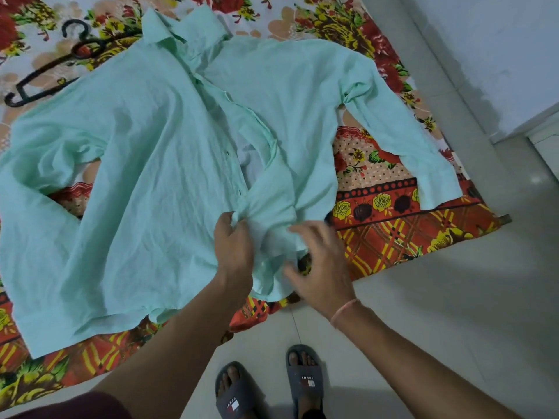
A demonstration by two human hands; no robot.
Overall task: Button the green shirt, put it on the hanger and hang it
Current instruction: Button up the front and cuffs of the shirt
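Here, contents as seen:
Shirt: pale green long-sleeved cotton shirt (145, 164) spread front-up on a floral red-and-yellow bedsheet (393, 225), placket partly open.
Left hand (234, 246): fingers pinched closed on the lower placket edge.
Right hand (320, 264): fingers spread, blurred, just beside the hem, gripping nothing.
Hanger: black plastic hanger (51, 68) beyond the collar, partly under the shoulder.
Floor: grey slippers (304, 379) below.

The hanger (51, 66) is partly covered: its right arm runs under the green shirt (145, 164). The shirt's left sleeve is cut off by the left frame edge. The right hand (317, 264) is motion-blurred; its grip cannot be determined. The left hand's fingertips (234, 220) are buried in bunched fabric.
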